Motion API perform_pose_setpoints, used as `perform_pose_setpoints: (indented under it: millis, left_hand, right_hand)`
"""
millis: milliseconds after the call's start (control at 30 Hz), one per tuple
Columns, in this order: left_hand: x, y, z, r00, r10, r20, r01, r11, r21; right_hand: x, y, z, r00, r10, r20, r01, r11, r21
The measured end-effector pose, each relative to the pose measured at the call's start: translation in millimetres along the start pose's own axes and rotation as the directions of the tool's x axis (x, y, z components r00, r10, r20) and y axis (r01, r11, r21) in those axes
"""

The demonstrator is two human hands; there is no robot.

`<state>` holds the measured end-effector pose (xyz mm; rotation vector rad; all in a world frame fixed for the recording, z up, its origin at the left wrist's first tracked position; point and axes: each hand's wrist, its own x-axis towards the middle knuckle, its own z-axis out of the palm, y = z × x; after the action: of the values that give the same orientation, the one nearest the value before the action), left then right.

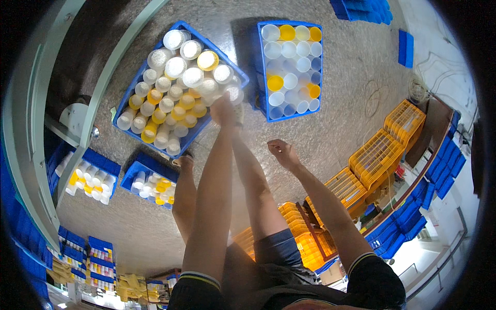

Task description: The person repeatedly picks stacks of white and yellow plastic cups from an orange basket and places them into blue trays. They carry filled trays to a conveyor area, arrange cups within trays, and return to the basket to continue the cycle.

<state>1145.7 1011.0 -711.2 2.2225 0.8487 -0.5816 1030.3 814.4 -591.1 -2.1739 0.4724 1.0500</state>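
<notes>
My left hand (222,110) reaches to the right edge of a blue crate (120,99) filled with upright cups. Its blurred fingers close against a translucent plastic cup (234,95) at that edge. Taller white-topped cups (175,67) fill the crate's far end; translucent and yellow cups (150,132) stand in rows nearer to me. My right hand (284,154) hovers over the floor, its fingers curled in with nothing visible in them. Beyond it is a second blue crate (263,116) packed with translucent and yellow cups (290,80), their open mouths up.
Smaller blue crates of cups (150,188) sit at the lower left. A pale green metal frame (98,88) curves along the left. Yellow plastic crates (377,160) line the right, with blue bins (403,230) behind. My legs (256,181) stand between my arms on the grey floor (341,93).
</notes>
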Motion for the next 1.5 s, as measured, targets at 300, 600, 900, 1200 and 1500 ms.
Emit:
perform_pose_setpoints:
  millis: [300, 600, 900, 1200, 1500]
  left_hand:
    - [5, -14, -10, 0.990, 0.114, 0.087, -0.120, 0.991, 0.065]
    - [7, -18, 0, 0.998, 0.052, 0.037, -0.052, 0.998, -0.021]
    - [15, -26, 3, 0.997, 0.078, 0.015, -0.079, 0.996, 0.036]
    - [18, -39, 1, 0.984, 0.155, 0.082, -0.156, 0.988, 0.007]
    - [19, -11, 21, 0.984, 0.089, 0.155, -0.085, 0.996, -0.032]
  right_hand:
    - [-9, 10, 15, 1.000, -0.008, -0.002, 0.008, 0.999, 0.053]
    - [-6, 16, 19, 1.000, -0.005, 0.003, 0.005, 0.999, 0.051]
    - [-4, 12, 22, 1.000, 0.009, 0.013, -0.010, 0.995, 0.096]
    - [1, 6, 22, 0.999, -0.034, 0.008, 0.034, 0.998, 0.047]
    - [3, -3, 15, 0.999, 0.037, 0.039, -0.041, 0.994, 0.099]
